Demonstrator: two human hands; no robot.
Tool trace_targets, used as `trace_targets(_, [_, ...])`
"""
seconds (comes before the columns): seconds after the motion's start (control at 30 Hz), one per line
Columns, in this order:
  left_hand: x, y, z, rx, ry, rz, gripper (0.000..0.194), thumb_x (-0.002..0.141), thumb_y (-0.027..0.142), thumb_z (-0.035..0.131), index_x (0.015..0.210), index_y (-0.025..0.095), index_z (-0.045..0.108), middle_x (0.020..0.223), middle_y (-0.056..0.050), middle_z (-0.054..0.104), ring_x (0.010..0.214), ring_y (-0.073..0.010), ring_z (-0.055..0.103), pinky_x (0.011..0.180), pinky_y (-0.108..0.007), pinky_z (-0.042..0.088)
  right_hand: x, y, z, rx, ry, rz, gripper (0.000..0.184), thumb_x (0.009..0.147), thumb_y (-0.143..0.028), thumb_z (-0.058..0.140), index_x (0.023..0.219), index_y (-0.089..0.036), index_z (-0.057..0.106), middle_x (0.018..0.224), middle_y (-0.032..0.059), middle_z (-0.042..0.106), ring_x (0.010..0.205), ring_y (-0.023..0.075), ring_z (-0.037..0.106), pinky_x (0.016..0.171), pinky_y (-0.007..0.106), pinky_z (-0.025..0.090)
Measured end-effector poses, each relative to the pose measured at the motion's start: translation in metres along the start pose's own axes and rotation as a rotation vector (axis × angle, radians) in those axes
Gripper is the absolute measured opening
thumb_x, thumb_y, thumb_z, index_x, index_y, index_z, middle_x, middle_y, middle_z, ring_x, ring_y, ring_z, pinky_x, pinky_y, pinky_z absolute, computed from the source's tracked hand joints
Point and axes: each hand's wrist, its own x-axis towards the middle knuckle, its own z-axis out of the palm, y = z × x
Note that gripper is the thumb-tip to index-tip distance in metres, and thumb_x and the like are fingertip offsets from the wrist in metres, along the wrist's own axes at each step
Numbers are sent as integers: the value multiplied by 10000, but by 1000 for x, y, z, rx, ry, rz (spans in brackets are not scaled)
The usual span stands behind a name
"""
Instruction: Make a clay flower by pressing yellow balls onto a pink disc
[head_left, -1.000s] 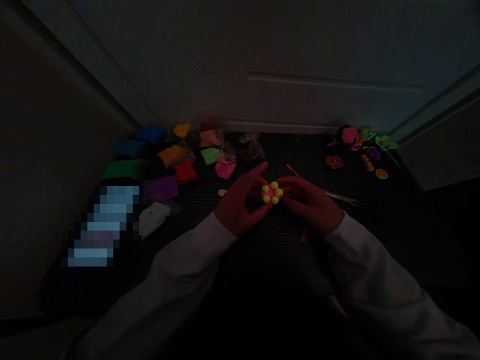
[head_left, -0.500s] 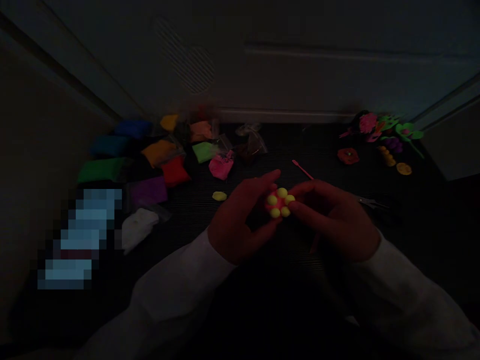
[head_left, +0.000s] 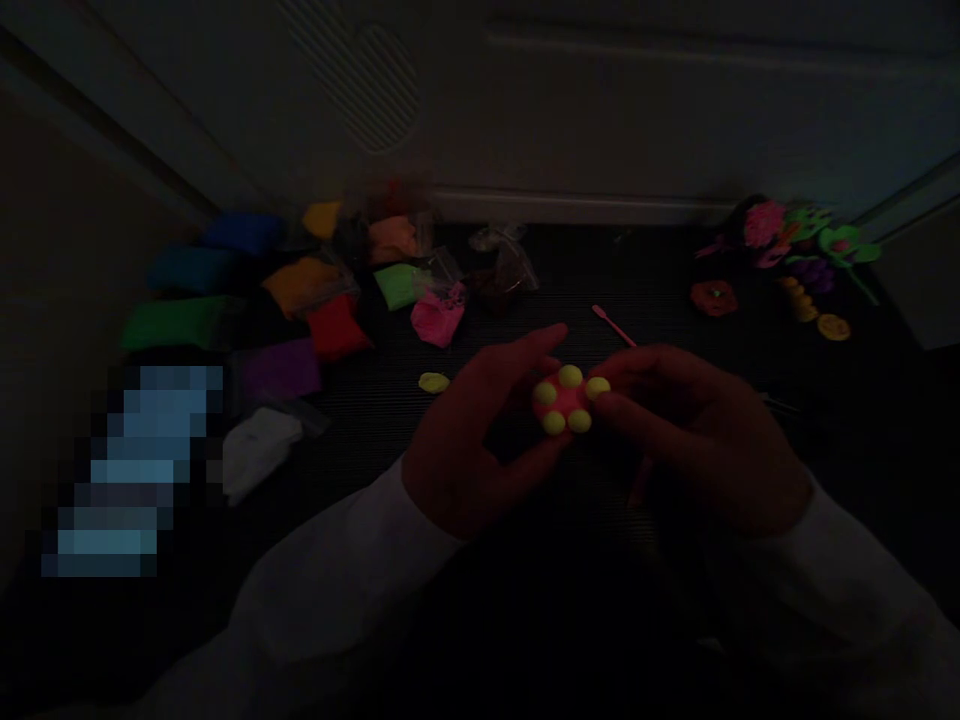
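In the head view, my left hand is closed around the side of a pink clay piece, with thumb below and fingers above. Several yellow clay balls sit around the rim of the pink piece. At its right edge, the thumb and forefinger of my right hand pinch one yellow ball. Whether that ball touches the pink clay I cannot tell. A pink modelling tool lies just beyond my right hand. Left of my left hand lies a small lump of yellow clay.
Bags of coloured clay, among them green, purple, red and white, lie at left. Finished-looking clay flowers and a red clay flower stand back right. Scissors lie right. A pale panel rises behind.
The pinched yellow ball has shifted outward to the right, away from the other balls, with my right hand. My left hand keeps its hold. The whole view has tilted slightly.
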Motion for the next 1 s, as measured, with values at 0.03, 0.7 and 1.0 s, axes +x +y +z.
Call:
trace_targets(0.03, [0, 0, 1, -11, 4, 0, 729, 641, 114, 630, 1268, 291, 304, 1090, -23, 505, 974, -165, 552, 853, -324, 523, 0, 0, 0, -8, 0, 1, 159, 699, -194, 610, 853, -225, 595, 791, -21, 665, 712, 87, 637, 633, 169, 534])
trace_targets(0.7, [1, 1, 1, -76, 13, -26, 677, 658, 115, 621, 1243, 297, 334, 1103, -27, 485, 977, -154, 550, 820, -284, 537, 2, -1, 1, -8, 19, -18, 136, 706, -212, 605, 839, -241, 598, 803, -29, 658, 720, 85, 629, 655, 178, 534])
trace_targets(1.0, [4, 0, 0, -99, 9, -55, 661, 671, 152, 622, 1237, 302, 313, 1096, -44, 466, 954, -162, 559, 799, -296, 541, 2, 4, 1, 40, 7, -3, 233, 730, -241, 575, 961, -245, 548, 873, 7, 651, 787, 120, 630, 703, 244, 542])
